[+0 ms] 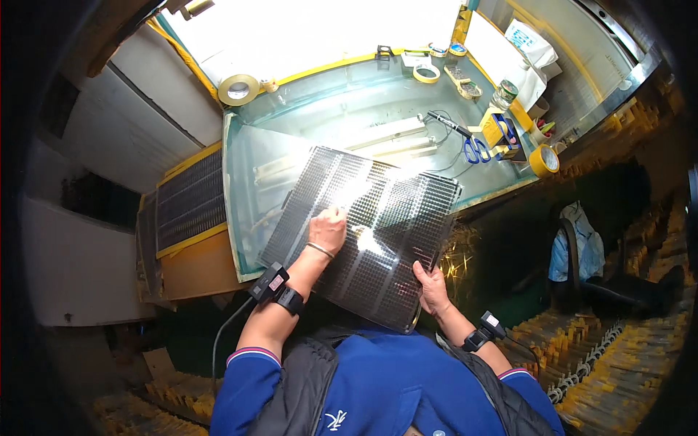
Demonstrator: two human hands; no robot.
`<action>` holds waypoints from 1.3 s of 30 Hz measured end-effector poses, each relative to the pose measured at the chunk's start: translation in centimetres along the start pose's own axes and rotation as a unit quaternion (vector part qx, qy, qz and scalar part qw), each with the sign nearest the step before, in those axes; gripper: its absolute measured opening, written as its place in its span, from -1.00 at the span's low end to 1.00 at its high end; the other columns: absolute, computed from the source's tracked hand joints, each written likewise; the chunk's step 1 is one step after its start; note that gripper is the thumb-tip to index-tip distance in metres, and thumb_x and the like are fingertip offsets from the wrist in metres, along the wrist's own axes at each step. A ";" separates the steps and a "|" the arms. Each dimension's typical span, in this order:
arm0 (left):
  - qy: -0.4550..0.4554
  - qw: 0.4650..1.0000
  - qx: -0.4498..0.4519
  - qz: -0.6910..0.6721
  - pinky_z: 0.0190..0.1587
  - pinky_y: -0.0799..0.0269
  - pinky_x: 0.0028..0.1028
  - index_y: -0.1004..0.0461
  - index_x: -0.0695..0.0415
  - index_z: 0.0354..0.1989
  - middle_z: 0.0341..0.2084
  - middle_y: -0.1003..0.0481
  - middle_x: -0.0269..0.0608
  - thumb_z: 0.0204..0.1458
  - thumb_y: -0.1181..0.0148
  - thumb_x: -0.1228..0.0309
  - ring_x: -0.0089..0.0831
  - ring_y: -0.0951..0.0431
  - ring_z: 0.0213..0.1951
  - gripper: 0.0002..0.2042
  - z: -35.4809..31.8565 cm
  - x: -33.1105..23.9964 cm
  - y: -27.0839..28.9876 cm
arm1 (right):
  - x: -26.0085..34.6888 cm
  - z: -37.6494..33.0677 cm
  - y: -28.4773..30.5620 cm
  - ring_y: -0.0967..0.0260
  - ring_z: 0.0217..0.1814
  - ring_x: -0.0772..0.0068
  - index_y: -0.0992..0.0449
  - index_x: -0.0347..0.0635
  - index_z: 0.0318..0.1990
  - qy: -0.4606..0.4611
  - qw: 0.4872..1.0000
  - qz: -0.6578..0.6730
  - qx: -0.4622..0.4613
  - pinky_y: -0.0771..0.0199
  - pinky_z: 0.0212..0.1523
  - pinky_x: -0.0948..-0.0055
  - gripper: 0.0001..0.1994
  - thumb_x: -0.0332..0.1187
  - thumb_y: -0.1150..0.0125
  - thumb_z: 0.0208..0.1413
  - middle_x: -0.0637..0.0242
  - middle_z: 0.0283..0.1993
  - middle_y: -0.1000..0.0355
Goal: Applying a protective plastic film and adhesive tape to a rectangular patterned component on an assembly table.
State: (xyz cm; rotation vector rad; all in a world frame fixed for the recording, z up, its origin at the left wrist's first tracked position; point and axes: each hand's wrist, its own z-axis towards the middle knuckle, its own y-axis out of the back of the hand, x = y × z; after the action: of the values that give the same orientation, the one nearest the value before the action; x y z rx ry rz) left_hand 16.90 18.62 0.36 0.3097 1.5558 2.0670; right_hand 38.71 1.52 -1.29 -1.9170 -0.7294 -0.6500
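Note:
A large dark, glossy sheet [392, 211] patterned with rows of tiny squares lies tilted over the near edge of a lit glass table [291, 109]. Bright glare crosses its middle. My right hand [434, 288] grips its lower right edge, thumb on top. On the sheet's left half rests my left hand [329, 231], its fingers curled together against the surface. Whatever those fingers may hold is hidden. Both wrists carry small strapped devices.
Yellow tape [544, 160], blue-handled scissors [476, 150], a black pen-like tool [449, 123] and a yellow box [498, 129] sit on the table's right side. A wide tape roll [238, 90] stands at the far left corner. Another gridded sheet [193, 190] lies left.

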 end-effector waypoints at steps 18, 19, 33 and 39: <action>-0.109 0.975 0.011 -0.191 -0.52 -0.42 -0.28 -0.35 0.15 -0.58 -0.59 -0.36 -0.14 -0.14 -0.09 0.46 -0.17 -0.48 -0.54 -0.92 0.9 -9.3 3.4 | 2.2 3.5 -1.3 -0.47 -0.37 0.50 -0.37 -0.23 -0.28 -0.132 0.952 -0.272 0.058 -0.56 -0.44 0.50 -0.79 -0.25 -0.03 0.22 0.33 -0.39 -0.42; -0.117 0.976 0.023 -0.185 -0.51 -0.42 -0.29 -0.35 0.15 -0.58 -0.59 -0.36 -0.14 -0.16 -0.10 0.46 -0.17 -0.48 -0.54 -0.92 0.5 -9.8 3.7 | 1.7 4.0 -1.7 -0.48 -0.35 0.47 -0.37 -0.24 -0.28 -0.138 0.952 -0.263 0.073 -0.58 -0.43 0.47 -0.81 -0.28 -0.02 0.22 0.32 -0.40 -0.43; 0.357 0.858 0.124 -0.349 -0.54 -0.37 -0.48 -0.47 0.27 -0.64 -0.74 -0.40 -0.24 -0.04 -0.26 0.06 -0.53 -0.44 -0.62 -0.55 -7.3 -3.8 7.0 | 4.5 4.6 1.6 -0.21 -0.69 0.71 -0.41 -0.15 -0.42 0.049 0.927 -0.352 -0.122 -0.23 -0.69 0.66 -0.71 -0.11 -0.16 0.13 0.47 -0.63 -0.30; 0.632 0.452 0.049 -0.627 -0.26 -0.54 -0.45 -0.39 0.28 -0.22 -0.34 -0.49 -0.13 -0.14 -0.34 -0.01 -0.40 -0.54 -0.33 -0.44 -12.7 1.0 3.8 | 2.0 0.7 2.3 -0.42 -0.10 0.36 -0.28 -0.19 0.02 -0.202 0.967 -0.156 0.006 -0.53 -0.13 0.38 -0.53 -0.10 -0.20 0.07 0.16 -0.09 -0.40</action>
State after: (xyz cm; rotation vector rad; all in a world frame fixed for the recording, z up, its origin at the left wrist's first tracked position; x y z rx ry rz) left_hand 8.95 7.96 -0.13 -2.1463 1.4783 0.6152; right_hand 41.86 1.68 -1.52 -1.9633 -1.3088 -0.4404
